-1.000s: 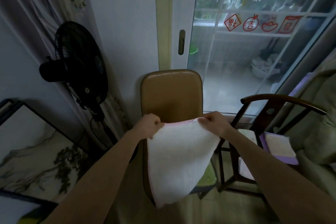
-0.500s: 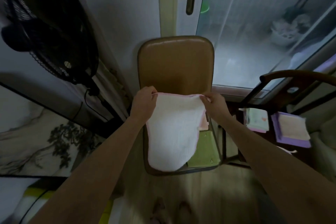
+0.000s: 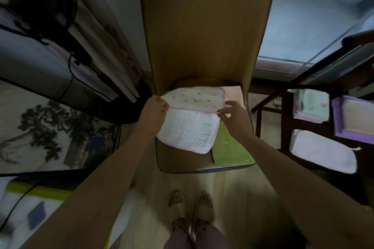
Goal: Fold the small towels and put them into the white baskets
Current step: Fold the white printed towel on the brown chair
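A white towel with pink trim (image 3: 189, 130) lies on the seat of a tan chair (image 3: 206, 32), folded over so its dotted side (image 3: 194, 97) faces up at the back. My left hand (image 3: 154, 107) pinches the fold's left end. My right hand (image 3: 232, 113) pinches the right end. A green towel (image 3: 228, 147) lies flat on the seat beneath, at the right. No white basket is in view.
A dark wooden chair (image 3: 287, 95) to the right carries several folded towels: a pale green one (image 3: 311, 105), a purple-edged one (image 3: 356, 121) and a white one (image 3: 323, 151). A black fan and its cord (image 3: 70, 60) stand left. My feet (image 3: 190, 206) are below the seat.
The towel hung in the air from both hands; now it has come down onto the seat and lies folded over. My view has tilted down toward the chair.
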Demonstrator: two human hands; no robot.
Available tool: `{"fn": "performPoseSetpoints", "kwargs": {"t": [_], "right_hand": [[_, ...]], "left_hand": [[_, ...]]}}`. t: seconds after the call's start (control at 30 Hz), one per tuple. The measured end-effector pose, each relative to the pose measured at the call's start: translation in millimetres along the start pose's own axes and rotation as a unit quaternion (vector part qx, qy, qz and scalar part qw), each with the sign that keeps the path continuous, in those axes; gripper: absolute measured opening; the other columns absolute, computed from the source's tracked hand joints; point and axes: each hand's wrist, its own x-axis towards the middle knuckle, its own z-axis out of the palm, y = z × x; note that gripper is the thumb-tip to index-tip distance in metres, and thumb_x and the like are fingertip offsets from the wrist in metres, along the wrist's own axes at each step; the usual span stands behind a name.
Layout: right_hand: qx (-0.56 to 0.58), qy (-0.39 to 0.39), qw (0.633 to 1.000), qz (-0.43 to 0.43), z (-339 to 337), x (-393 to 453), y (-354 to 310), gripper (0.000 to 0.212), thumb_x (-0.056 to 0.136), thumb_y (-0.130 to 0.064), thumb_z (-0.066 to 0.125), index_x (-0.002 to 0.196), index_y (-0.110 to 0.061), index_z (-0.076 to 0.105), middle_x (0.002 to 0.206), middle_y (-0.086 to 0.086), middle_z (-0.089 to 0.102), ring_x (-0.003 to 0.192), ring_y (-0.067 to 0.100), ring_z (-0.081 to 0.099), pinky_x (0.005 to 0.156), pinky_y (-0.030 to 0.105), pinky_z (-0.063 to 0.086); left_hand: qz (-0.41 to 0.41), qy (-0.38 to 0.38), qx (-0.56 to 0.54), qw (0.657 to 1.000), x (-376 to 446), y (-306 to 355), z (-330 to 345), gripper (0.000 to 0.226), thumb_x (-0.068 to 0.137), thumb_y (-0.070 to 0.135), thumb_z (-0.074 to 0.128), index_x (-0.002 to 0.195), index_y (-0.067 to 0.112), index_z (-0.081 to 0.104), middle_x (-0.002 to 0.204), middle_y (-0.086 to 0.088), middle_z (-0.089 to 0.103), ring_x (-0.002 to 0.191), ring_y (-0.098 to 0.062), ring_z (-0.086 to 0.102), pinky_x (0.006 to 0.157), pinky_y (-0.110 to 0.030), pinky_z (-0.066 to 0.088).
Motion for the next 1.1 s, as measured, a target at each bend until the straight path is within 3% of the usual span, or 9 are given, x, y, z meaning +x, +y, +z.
{"fn": "performPoseSetpoints", "kwargs": {"t": [0.2, 0.37, 0.53, 0.67, 0.73, 0.8, 0.97, 1.03, 1.1], "right_hand": [[-0.095, -0.056, 0.994, -0.024, 113, -18, 61, 0.020, 0.091, -0.015, 0.057, 0.100, -0.014, 0.074, 0.101, 0.005, 0.064, 0.094, 0.025, 0.062, 0.072, 0.035, 0.048], [-0.099, -0.094, 0.987, -0.084, 160, -35, 85, 0.019, 0.091, -0.008, 0.055, 0.104, -0.006, 0.069, 0.103, 0.011, 0.064, 0.089, 0.035, 0.064, 0.070, 0.041, 0.048], [-0.107, -0.076, 0.979, -0.157, 167, -56, 94, 0.021, 0.085, 0.002, 0.063, 0.105, -0.004, 0.065, 0.102, 0.012, 0.064, 0.080, 0.035, 0.066, 0.055, 0.038, 0.050], [-0.162, -0.107, 0.961, -0.197, 172, -62, 101, 0.023, 0.086, -0.002, 0.064, 0.109, -0.003, 0.064, 0.116, 0.012, 0.063, 0.099, 0.032, 0.064, 0.071, 0.038, 0.055], [-0.183, -0.117, 0.952, -0.215, 174, -59, 101, 0.021, 0.090, -0.008, 0.061, 0.109, 0.000, 0.063, 0.123, 0.015, 0.060, 0.109, 0.034, 0.060, 0.080, 0.043, 0.055], [-0.210, -0.112, 0.947, -0.217, 177, -56, 98, 0.026, 0.082, -0.004, 0.068, 0.107, 0.001, 0.063, 0.118, 0.019, 0.062, 0.103, 0.037, 0.061, 0.078, 0.042, 0.055], [-0.281, -0.082, 0.928, -0.231, 183, -44, 87, 0.029, 0.066, 0.001, 0.074, 0.092, -0.002, 0.064, 0.088, 0.017, 0.062, 0.079, 0.034, 0.061, 0.070, 0.038, 0.051], [-0.295, -0.064, 0.929, -0.216, 185, -38, 84, 0.022, 0.072, 0.001, 0.070, 0.092, -0.001, 0.063, 0.088, 0.018, 0.062, 0.081, 0.035, 0.062, 0.069, 0.040, 0.052], [-0.279, -0.075, 0.941, -0.178, 186, -34, 81, 0.021, 0.084, -0.001, 0.058, 0.105, 0.000, 0.060, 0.101, 0.019, 0.060, 0.097, 0.036, 0.059, 0.075, 0.043, 0.051]], "left_hand": [[-0.036, -0.043, 0.039, 0.998, -5, -81, 98, 0.021, 0.095, 0.006, 0.052, 0.103, -0.002, 0.070, 0.112, -0.020, 0.061, 0.103, -0.029, 0.056, 0.092, -0.032, 0.041], [0.004, -0.072, 0.084, 0.994, -21, -123, 142, 0.024, 0.097, 0.009, 0.050, 0.110, 0.002, 0.069, 0.114, -0.017, 0.059, 0.100, -0.028, 0.058, 0.089, -0.027, 0.039], [0.028, -0.057, 0.077, 0.995, -29, -128, 143, 0.021, 0.094, 0.000, 0.051, 0.107, -0.005, 0.066, 0.111, -0.023, 0.057, 0.097, -0.035, 0.058, 0.083, -0.027, 0.038], [0.087, -0.123, 0.085, 0.985, -34, -136, 139, 0.017, 0.087, 0.000, 0.062, 0.101, -0.009, 0.063, 0.109, -0.024, 0.055, 0.103, -0.038, 0.056, 0.086, -0.033, 0.041], [0.116, -0.158, 0.098, 0.976, -37, -143, 137, 0.031, 0.083, 0.007, 0.070, 0.110, -0.007, 0.060, 0.117, -0.024, 0.053, 0.118, -0.038, 0.050, 0.096, -0.037, 0.041], [0.133, -0.173, 0.121, 0.968, -35, -149, 136, 0.039, 0.083, 0.012, 0.072, 0.115, -0.005, 0.059, 0.122, -0.024, 0.052, 0.125, -0.037, 0.045, 0.101, -0.041, 0.041], [0.179, -0.144, 0.193, 0.954, -31, -150, 135, 0.028, 0.083, 0.012, 0.069, 0.108, -0.002, 0.065, 0.114, -0.021, 0.060, 0.115, -0.038, 0.054, 0.084, -0.046, 0.052], [0.200, -0.122, 0.215, 0.948, -32, -149, 137, 0.029, 0.075, 0.004, 0.071, 0.103, -0.003, 0.067, 0.108, -0.022, 0.063, 0.107, -0.038, 0.059, 0.075, -0.045, 0.055], [0.202, -0.118, 0.227, 0.945, -31, -147, 139, 0.028, 0.074, -0.002, 0.065, 0.102, -0.003, 0.066, 0.109, -0.021, 0.063, 0.107, -0.037, 0.058, 0.074, -0.044, 0.054]]}}
